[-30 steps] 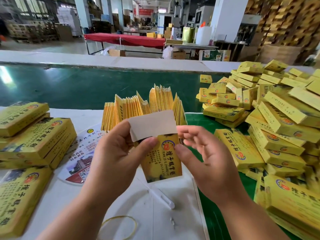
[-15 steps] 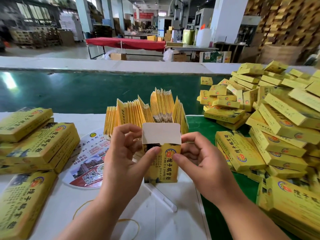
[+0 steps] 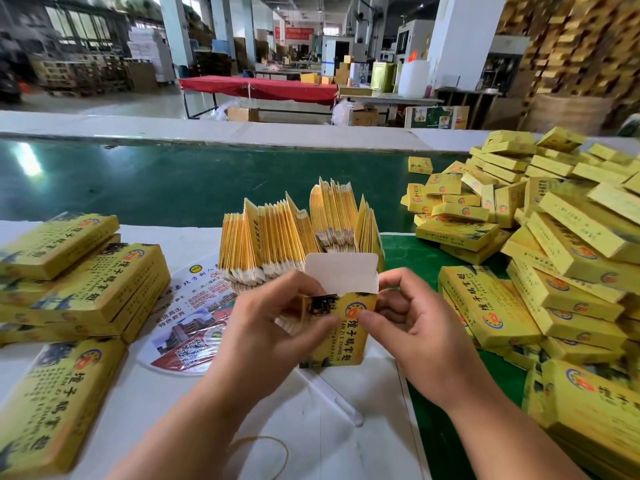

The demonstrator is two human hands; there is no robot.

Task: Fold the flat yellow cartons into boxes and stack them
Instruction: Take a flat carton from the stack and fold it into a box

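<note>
Flap [image 3: 341,271] raised upright; carton [image 3: 337,332] between hands.

The yellow carton [image 3: 341,327] at frame centre bears black characters, a red-and-blue round emblem and a plain white flap [image 3: 341,276], against the green belt [image 3: 138,181].

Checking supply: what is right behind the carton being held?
Behind the carton, held by the left hand and right hand, flat cartons stand upright on edge in fanned rows. Their lower ends are covered by the carton's white flap and the hands.

Bright even daylight, glare on green belt [image 3: 104,181], blurred, warped edges
</note>
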